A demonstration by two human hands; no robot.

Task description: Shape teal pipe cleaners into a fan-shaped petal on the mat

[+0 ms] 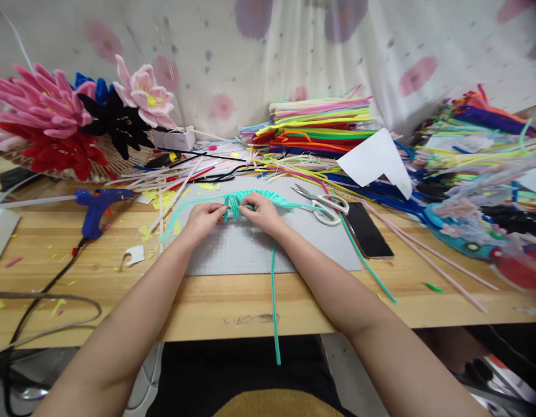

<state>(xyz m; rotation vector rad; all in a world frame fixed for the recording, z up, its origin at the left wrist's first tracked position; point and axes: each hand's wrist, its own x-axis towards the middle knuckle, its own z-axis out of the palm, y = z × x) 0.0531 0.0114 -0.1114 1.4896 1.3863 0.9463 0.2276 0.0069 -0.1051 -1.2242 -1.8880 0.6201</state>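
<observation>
Both hands meet over a grey cutting mat [241,249] on the wooden table. My left hand [203,219] and my right hand [262,212] are closed, pinching a bundle of teal pipe cleaners [235,206] folded into a row of loops. One loose teal stem [274,301] trails from the bundle toward me and hangs past the table's front edge. Another teal stem [367,263] runs off diagonally to the right.
White-handled scissors [326,207] and a black phone [368,230] lie right of the mat. A blue glue gun [96,207] sits at left with its cord. Pipe-cleaner flowers [68,119] stand back left; stacks of coloured pipe cleaners [320,124] fill the back and right.
</observation>
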